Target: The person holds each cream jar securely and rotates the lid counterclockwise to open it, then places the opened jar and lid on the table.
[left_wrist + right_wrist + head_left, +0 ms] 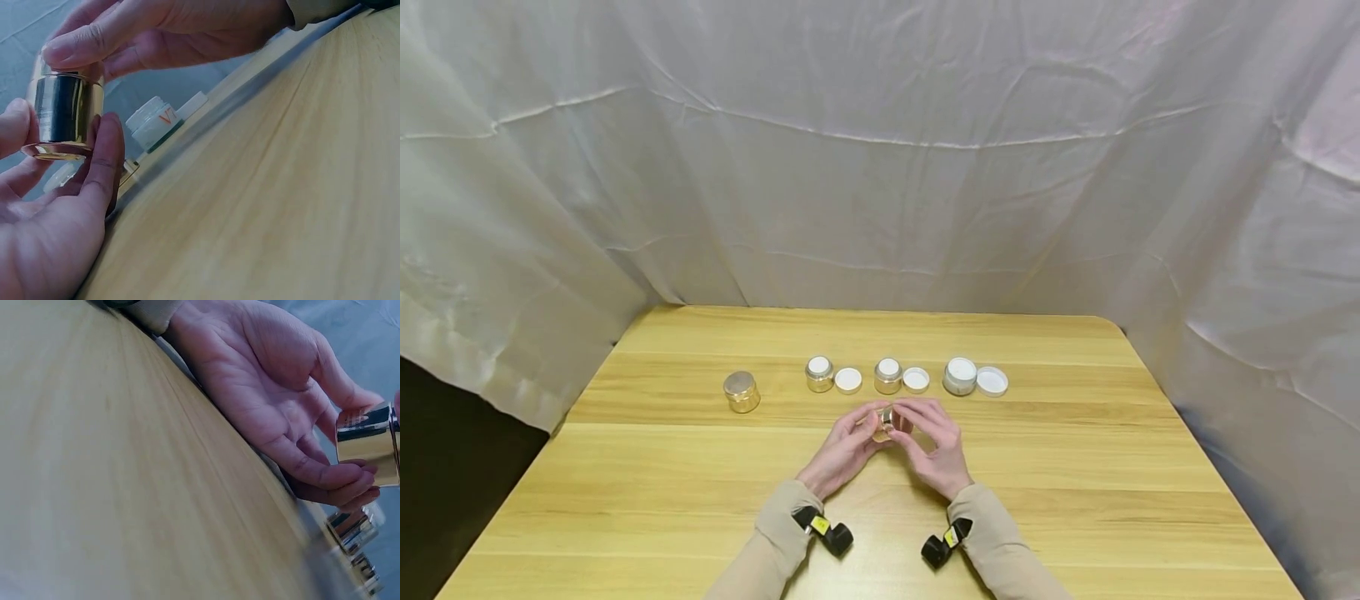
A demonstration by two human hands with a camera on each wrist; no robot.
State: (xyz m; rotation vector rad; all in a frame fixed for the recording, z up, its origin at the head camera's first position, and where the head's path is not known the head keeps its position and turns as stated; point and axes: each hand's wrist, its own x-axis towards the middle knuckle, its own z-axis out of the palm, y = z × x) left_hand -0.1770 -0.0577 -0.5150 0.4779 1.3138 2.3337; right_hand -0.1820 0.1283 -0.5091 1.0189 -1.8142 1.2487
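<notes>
A shiny gold cosmetic jar (887,419) is held tilted between both hands, off the table. My left hand (844,454) grips one end, with the thumb on one side and fingers on the other. The right hand (936,450) pinches the opposite end with thumb and fingertips. In the left wrist view a seam runs round the gold jar (62,115) near the right thumb. That jar (369,440) also shows at the edge of the right wrist view, where the right hand is mostly out of frame.
Behind the hands stand two small jars (819,375) (888,377) and a wider jar (959,377), each topless, showing white tops. Beside them lie white-lined lids (848,381) (916,380) (992,382). A capped gold jar (742,392) stands left. Grey curtains (880,208) surround the wooden table (625,500).
</notes>
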